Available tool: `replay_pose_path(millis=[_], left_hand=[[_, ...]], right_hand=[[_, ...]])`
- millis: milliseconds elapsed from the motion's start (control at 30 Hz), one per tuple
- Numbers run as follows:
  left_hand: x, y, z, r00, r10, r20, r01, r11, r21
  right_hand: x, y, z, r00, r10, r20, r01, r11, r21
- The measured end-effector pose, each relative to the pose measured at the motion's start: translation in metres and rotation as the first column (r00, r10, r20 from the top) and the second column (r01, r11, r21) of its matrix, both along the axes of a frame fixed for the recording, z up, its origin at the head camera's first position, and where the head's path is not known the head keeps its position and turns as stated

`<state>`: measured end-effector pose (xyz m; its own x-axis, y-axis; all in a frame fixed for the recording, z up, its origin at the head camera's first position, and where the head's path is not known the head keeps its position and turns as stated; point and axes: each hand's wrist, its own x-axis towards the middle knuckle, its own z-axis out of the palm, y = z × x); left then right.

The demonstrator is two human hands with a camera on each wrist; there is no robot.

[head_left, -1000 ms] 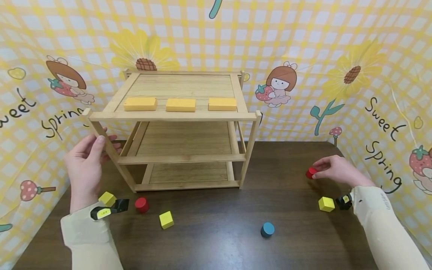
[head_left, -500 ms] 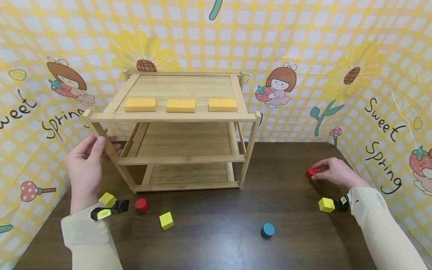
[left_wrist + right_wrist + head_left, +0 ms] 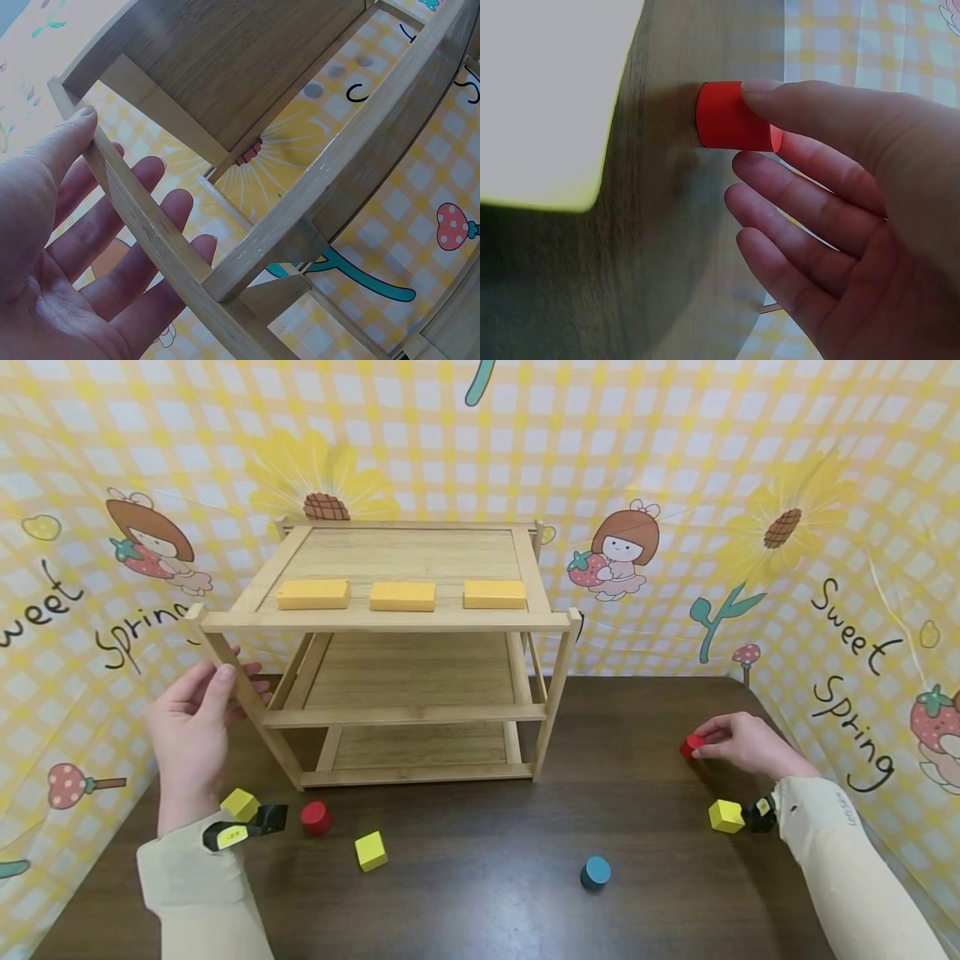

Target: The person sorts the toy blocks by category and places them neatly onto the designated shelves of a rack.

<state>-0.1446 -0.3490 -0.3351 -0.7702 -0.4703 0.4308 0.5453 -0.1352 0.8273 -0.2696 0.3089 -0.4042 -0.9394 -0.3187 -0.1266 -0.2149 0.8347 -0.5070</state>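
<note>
My left hand (image 3: 191, 718) is at the front left post of a three-tier wooden shelf (image 3: 390, 714). In the left wrist view the thumb (image 3: 79, 127) lies against the post's near side, while the fingers reach behind it. Far to the right, my right hand (image 3: 750, 745) pinches a red cylinder block (image 3: 692, 746) on the dark table. The right wrist view has the thumb on one side of this red block (image 3: 735, 116), with the index finger partly hidden behind it; the other fingers extend below.
Three yellow-orange rectangular blocks (image 3: 402, 597) line the shelf's top front. On the table (image 3: 480, 893) are a second red cylinder (image 3: 316, 817), a blue cylinder (image 3: 596, 872) and yellow cubes (image 3: 371, 852), one (image 3: 726, 816) by the right wrist. A checked cloth (image 3: 480, 435) hangs behind.
My right hand has settled slightly lower and to the left at the red cylinder block, which stays in place. The left hand keeps its place at the shelf post.
</note>
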Motion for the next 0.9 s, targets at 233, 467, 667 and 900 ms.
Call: replay_pose_path(millis=[233,467,667,900], left_hand=[[0.000,0.000,0.000,1.000,-0.010,-0.008,0.010,1.000,0.014],[-0.001,0.001,0.000,1.000,-0.014,-0.022,0.015,1.000,0.014],[-0.001,0.001,0.000,0.999,-0.023,-0.033,0.024,0.999,0.027],[-0.002,0.000,-0.001,1.000,-0.013,-0.022,0.013,1.000,0.009]], right_hand=[[0.002,0.001,0.003,1.000,-0.007,-0.009,0.007,1.000,-0.011],[0.003,-0.002,0.011,0.998,-0.046,-0.033,0.045,0.999,-0.029],[0.003,-0.005,0.014,0.997,-0.054,-0.054,0.051,0.997,-0.053],[0.006,-0.011,0.021,0.995,-0.060,-0.075,0.053,0.995,-0.086]])
